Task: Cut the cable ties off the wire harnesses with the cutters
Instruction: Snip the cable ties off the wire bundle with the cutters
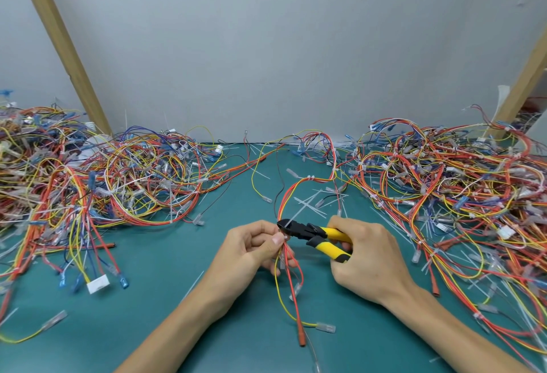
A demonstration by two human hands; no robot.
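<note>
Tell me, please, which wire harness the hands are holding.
The red-and-yellow harness at the centre: the left hand pinches it by its white cable tie, where the right hand sets the cutters. The rest lie untouched in side piles.

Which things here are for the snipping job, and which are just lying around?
For the job:
left hand pinching the wire bundle
white tie on that bundle
cutters gripped by the right hand

Just lying about:
left wire heap
right wire heap
loose tie bits
green mat
wooden post
</note>
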